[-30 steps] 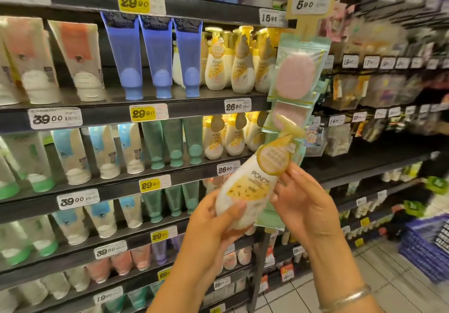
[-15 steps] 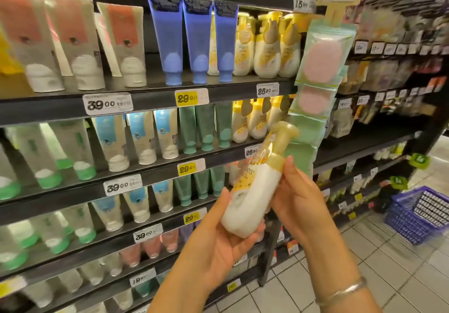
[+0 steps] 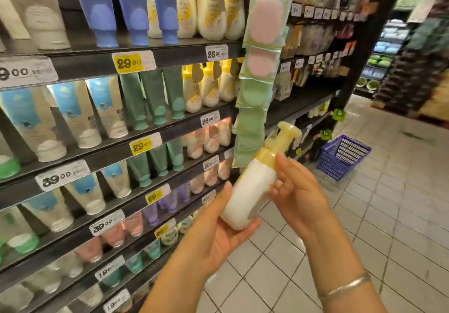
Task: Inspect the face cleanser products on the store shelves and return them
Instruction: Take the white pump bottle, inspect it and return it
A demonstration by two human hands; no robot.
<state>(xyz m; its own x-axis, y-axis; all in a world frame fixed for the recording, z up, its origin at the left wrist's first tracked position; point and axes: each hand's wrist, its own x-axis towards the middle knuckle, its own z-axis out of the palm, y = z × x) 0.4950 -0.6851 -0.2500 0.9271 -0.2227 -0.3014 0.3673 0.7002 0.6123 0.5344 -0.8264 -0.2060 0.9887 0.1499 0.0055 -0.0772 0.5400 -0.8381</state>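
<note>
Cleanser bottle (image 3: 252, 191) at frame centre, tilted, pump toward upper right; label now faces away, was partly visible 0.5 s ago. Base hidden in left hand (image 3: 218, 235), which cups it with fingers curled. Right hand (image 3: 296, 196) pinches the body below the yellow collar. Shelves (image 3: 145, 142) at left, blurred.

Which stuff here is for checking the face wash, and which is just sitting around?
For the job: pump bottle, left hand, right hand, matching bottles on the shelf.
Just there: blue basket, hanging sponge packs, blue tubes.
</note>
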